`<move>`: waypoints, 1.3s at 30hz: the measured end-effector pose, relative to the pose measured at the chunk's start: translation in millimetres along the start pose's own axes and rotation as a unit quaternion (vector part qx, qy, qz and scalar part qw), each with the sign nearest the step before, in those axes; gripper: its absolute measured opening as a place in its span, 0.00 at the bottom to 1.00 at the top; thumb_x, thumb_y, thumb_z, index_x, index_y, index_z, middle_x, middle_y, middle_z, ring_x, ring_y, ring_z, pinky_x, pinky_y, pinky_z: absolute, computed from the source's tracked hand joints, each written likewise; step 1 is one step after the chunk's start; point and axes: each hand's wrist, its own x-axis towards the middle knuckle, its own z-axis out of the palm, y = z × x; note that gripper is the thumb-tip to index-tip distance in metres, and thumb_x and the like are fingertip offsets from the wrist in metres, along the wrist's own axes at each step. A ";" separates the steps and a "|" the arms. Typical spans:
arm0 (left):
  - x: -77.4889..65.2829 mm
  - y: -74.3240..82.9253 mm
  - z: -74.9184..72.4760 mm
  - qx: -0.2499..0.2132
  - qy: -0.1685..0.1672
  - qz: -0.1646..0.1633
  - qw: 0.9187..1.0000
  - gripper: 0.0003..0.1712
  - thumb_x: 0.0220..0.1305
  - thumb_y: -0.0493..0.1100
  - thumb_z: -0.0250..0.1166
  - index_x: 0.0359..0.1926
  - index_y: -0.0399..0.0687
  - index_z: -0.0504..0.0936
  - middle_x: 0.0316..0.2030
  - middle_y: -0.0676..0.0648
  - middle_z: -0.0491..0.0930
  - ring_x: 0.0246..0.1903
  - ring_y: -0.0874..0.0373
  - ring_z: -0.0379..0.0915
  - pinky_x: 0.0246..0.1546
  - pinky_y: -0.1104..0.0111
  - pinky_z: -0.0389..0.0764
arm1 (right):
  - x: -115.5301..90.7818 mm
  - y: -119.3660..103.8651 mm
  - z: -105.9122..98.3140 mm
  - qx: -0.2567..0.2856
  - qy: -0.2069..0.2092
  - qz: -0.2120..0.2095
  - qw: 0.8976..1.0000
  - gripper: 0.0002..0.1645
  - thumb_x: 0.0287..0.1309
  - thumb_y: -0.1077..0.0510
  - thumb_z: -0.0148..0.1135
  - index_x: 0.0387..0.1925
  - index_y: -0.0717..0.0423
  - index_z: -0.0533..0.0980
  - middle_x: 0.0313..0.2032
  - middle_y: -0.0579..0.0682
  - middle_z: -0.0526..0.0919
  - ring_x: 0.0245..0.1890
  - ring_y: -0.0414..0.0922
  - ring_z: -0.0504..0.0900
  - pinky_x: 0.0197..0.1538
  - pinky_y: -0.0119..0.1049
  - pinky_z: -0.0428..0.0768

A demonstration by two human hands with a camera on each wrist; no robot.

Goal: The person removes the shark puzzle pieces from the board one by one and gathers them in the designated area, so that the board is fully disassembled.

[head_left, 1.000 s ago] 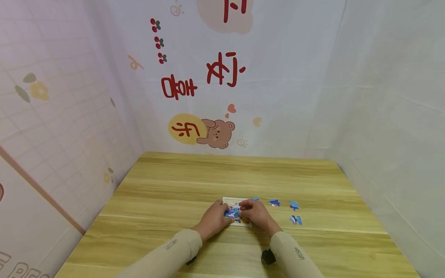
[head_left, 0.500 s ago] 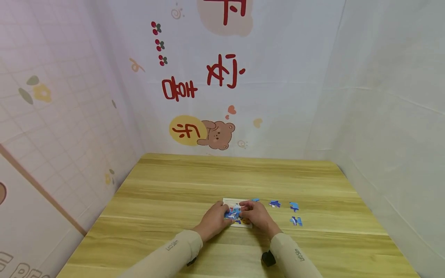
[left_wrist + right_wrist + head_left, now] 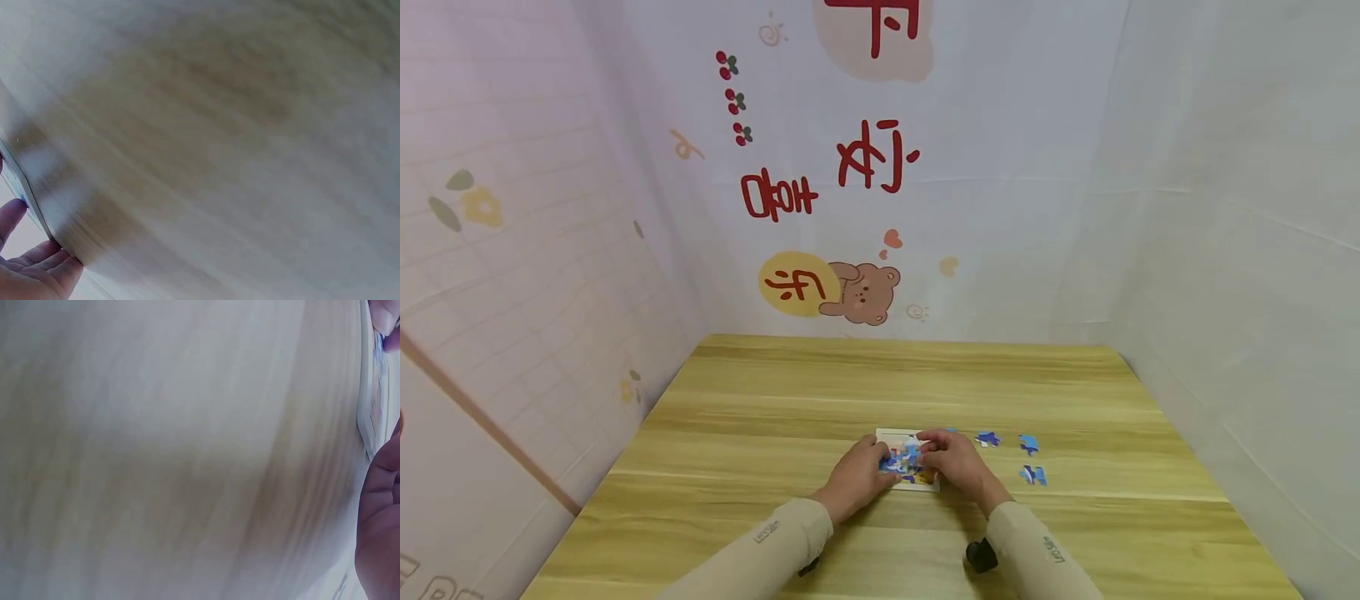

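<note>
A small jigsaw board with a pale frame [image 3: 893, 432] lies on the wooden table, its inside partly filled with blue and yellow pieces. At its left side, my left hand [image 3: 854, 477] grips the frame; the left wrist view shows the thumb on top and the fingers along the board's edge [image 3: 34, 209]. Over the board's right half, my right hand [image 3: 961, 467] pinches a light blue puzzle piece [image 3: 912, 454] between thumb and fingertips. The right wrist view catches the palm [image 3: 380, 531] beside the frame. The right fingers hide part of the board.
Loose blue puzzle pieces lie right of the board: a dark blue one [image 3: 987, 438], a light blue one [image 3: 1028, 443] and one nearer [image 3: 1033, 475]. Another piece [image 3: 951, 432] peeks out behind the right hand. A printed cloth wall [image 3: 1000, 250] rises behind the table [image 3: 775, 392].
The light blue piece in my right fingers has shifted and turned slightly over the board. My left hand keeps its grip on the frame. The head view has swung a little.
</note>
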 end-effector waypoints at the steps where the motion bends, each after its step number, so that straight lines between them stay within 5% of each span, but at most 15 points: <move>1: 0.1 -0.1 0.0 -0.001 0.001 0.000 1.000 0.17 0.59 0.49 0.73 0.41 0.41 0.81 0.37 0.49 0.73 0.35 0.57 0.72 0.39 0.60 0.77 | -0.6 0.0 -1.8 -0.001 0.003 0.001 1.000 0.20 0.62 0.68 0.62 0.56 0.66 0.77 0.38 0.53 0.82 0.32 0.46 0.79 0.33 0.38 0.77; 39: 2.4 -0.1 2.3 0.000 -0.006 -0.006 1.000 0.18 0.59 0.49 0.73 0.42 0.40 0.81 0.45 0.42 0.75 0.40 0.53 0.74 0.46 0.55 0.78 | -33.3 17.8 -72.6 -0.027 0.080 0.050 0.995 0.20 0.59 0.71 0.64 0.53 0.67 0.77 0.35 0.53 0.81 0.28 0.44 0.79 0.30 0.33 0.78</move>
